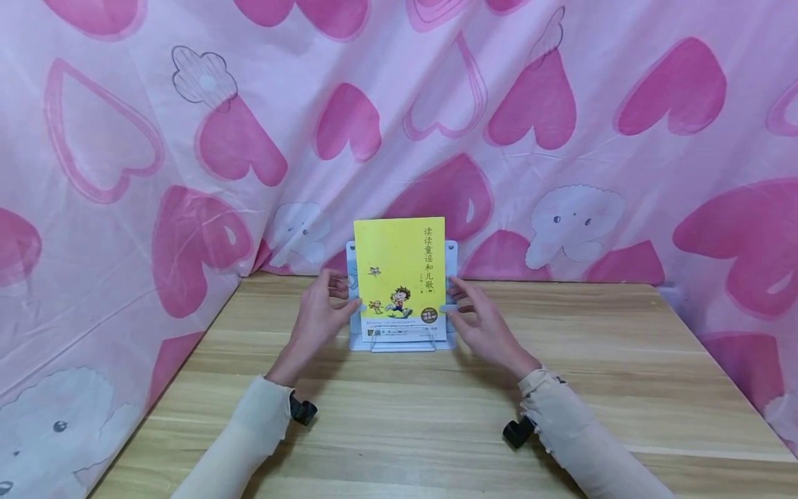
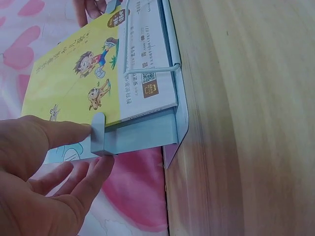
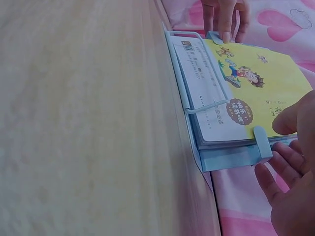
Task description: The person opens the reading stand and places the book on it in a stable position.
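A yellow book (image 1: 395, 260) with a cartoon child on its cover stands propped on a light blue book stand (image 1: 451, 263). A pale wire bracket (image 3: 209, 106) crosses the lower part of the cover. At the book's left edge my left hand (image 1: 318, 308) pinches the stand's side clip (image 2: 98, 132) between thumb and finger. My right hand (image 1: 483, 322) grips the stand's opposite side, its fingers under the other clip (image 3: 263, 142) and its thumb by the cover. The back of the stand is hidden.
The stand sits near the far edge of a wood-grain table (image 1: 405, 430). Behind the table hangs a pink curtain (image 1: 399, 173) printed with hearts. Each wrist carries a small black camera, such as the right wrist camera (image 1: 519, 432).
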Action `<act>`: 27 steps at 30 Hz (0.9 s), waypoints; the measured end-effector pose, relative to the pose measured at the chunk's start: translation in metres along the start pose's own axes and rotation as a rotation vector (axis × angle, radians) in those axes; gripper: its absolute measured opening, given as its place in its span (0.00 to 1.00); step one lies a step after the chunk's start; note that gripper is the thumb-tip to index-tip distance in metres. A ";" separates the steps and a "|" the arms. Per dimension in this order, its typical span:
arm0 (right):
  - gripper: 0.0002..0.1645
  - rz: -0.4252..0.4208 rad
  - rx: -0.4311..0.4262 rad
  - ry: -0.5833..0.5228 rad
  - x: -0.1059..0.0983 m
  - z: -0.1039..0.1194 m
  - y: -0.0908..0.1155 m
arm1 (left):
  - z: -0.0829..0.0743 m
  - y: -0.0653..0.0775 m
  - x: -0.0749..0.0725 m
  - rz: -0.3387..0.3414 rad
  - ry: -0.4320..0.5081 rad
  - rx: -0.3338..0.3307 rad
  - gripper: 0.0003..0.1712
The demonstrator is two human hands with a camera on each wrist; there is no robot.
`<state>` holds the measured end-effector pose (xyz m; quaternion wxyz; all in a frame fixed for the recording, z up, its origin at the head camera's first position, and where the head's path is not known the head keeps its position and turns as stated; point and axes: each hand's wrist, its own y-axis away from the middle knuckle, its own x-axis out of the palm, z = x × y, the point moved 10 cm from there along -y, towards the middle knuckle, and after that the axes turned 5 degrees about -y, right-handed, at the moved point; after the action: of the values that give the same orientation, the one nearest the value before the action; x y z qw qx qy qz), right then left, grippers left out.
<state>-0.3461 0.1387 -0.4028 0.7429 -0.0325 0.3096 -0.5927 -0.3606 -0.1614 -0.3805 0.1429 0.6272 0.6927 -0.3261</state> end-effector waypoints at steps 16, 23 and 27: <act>0.28 -0.023 0.068 0.073 -0.018 -0.010 -0.002 | -0.008 0.004 0.015 0.010 0.047 0.086 0.37; 0.23 -0.024 0.072 0.104 -0.034 -0.014 0.002 | -0.011 0.003 0.029 0.039 0.078 0.104 0.41; 0.19 -0.039 0.093 0.147 -0.046 -0.019 0.006 | -0.015 0.001 0.037 0.051 0.092 0.133 0.42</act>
<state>-0.3557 0.1877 -0.4017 0.7073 0.0395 0.3347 -0.6214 -0.3633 -0.1231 -0.3918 0.0772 0.6671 0.6591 -0.3385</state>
